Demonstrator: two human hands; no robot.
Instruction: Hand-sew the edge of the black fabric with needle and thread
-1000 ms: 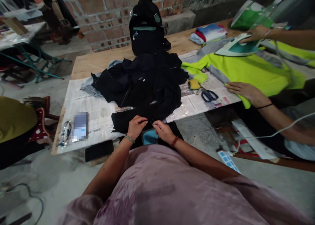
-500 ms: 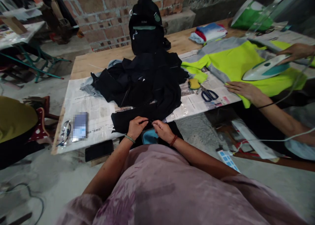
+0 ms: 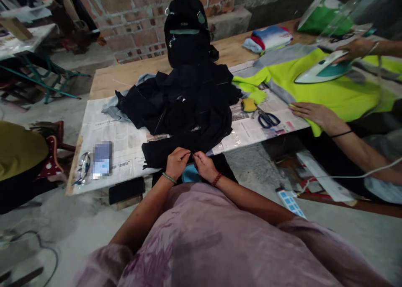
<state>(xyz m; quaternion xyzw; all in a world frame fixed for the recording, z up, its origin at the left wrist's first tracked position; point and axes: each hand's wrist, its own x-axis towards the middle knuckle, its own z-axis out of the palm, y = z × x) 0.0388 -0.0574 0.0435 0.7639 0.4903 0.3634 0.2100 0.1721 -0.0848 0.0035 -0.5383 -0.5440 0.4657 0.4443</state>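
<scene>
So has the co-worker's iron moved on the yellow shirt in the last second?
Yes. The iron has slid back and forth over the yellow shirt: it now sits farther right of the scissors than a second ago, left of its half-second-ago spot.

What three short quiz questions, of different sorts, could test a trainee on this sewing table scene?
1. True or false: the scissors lie on the newspaper.
2. What do the left hand and right hand pinch? A) black cloth B) yellow garment C) backpack
3. Fill in: a co-worker's hand holds the ___.

Key: 1 true; 2 A; 3 iron.
</scene>
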